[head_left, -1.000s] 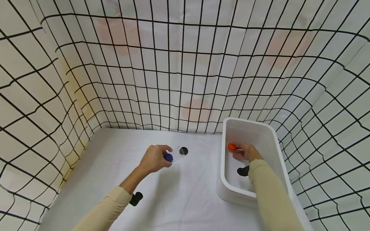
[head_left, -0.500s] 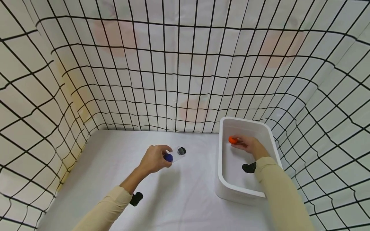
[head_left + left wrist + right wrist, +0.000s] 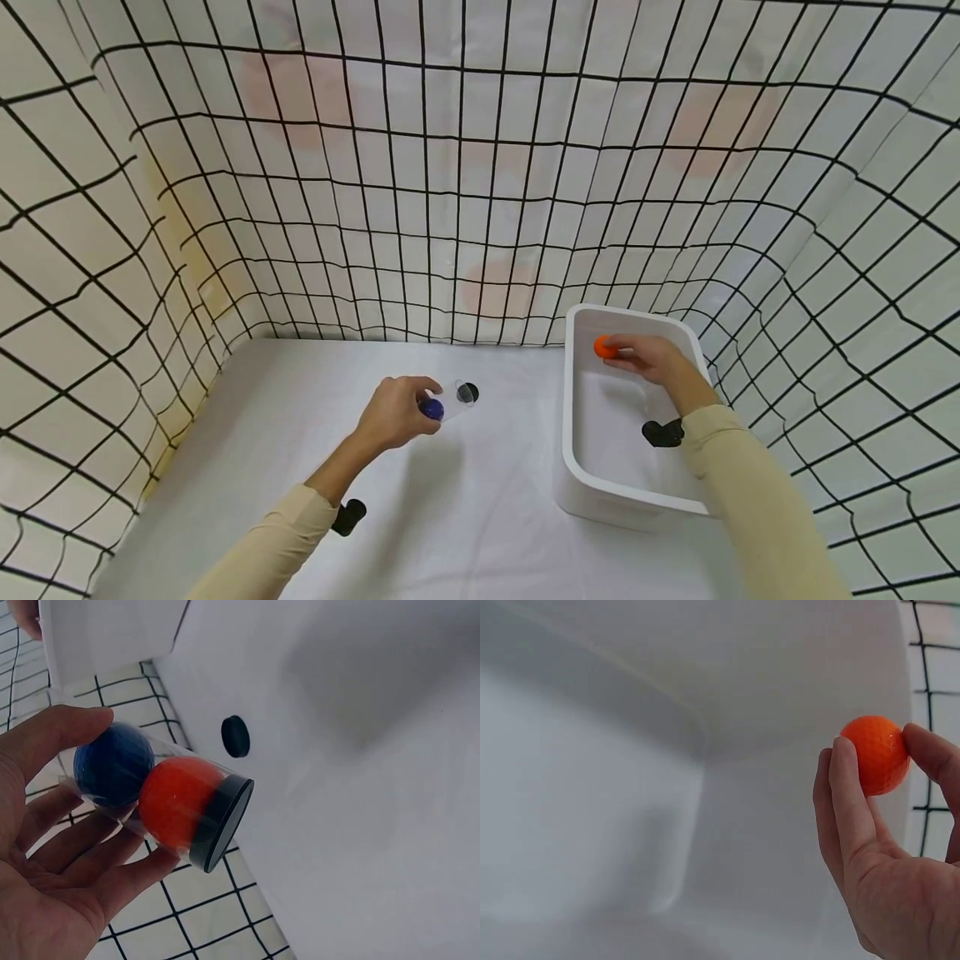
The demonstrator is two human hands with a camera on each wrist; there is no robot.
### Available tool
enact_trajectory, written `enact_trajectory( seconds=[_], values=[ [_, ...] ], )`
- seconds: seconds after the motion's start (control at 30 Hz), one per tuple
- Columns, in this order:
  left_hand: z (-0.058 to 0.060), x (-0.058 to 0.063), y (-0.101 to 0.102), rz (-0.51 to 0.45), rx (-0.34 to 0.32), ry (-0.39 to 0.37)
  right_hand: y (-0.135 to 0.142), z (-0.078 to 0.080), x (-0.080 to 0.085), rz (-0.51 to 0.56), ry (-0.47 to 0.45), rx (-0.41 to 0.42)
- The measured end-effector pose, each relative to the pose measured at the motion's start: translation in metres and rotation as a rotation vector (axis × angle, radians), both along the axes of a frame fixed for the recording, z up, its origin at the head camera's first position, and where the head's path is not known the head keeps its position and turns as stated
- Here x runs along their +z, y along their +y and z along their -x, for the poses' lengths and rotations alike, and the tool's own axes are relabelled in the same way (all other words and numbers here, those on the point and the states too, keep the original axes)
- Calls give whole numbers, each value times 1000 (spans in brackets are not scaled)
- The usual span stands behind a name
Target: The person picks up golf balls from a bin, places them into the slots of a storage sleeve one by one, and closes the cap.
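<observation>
In the head view my left hand (image 3: 397, 414) grips a clear tube (image 3: 146, 776) around its side. Inside the tube a blue ball (image 3: 114, 765) lies against an orange ball (image 3: 178, 801), beside the black end cap (image 3: 223, 825). From the head view the orange ball in the tube is hidden. A round black lid (image 3: 235, 736) lies on the white table, apart from the hand. My right hand (image 3: 648, 358) pinches an orange golf ball (image 3: 876, 754) between thumb and fingertips, raised inside the white bin near its far left wall.
The white bin (image 3: 572, 417) stands at the right of the white-covered table (image 3: 495, 517). A black grid net (image 3: 457, 200) encloses the back and both sides, close behind the bin.
My right hand has lifted the orange golf ball up and toward the far side of the bin. My left hand stays nearly still with the tube. The view has shifted slightly.
</observation>
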State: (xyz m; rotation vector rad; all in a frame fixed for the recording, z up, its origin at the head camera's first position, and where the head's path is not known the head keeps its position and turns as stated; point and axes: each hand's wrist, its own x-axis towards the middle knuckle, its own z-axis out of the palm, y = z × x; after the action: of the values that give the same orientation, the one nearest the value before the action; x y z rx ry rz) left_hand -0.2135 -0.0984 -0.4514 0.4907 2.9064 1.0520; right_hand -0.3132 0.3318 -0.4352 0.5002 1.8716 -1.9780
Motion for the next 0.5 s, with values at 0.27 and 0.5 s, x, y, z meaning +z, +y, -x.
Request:
enact_trajectory(
  seconds=[0.27, 0.5],
  values=[
    [0, -3, 0, 2, 9, -8, -18, -10, 27, -88, 136, 219],
    [3, -1, 7, -2, -15, -12, -49, -19, 51, -135, 214, 361]
  ],
)
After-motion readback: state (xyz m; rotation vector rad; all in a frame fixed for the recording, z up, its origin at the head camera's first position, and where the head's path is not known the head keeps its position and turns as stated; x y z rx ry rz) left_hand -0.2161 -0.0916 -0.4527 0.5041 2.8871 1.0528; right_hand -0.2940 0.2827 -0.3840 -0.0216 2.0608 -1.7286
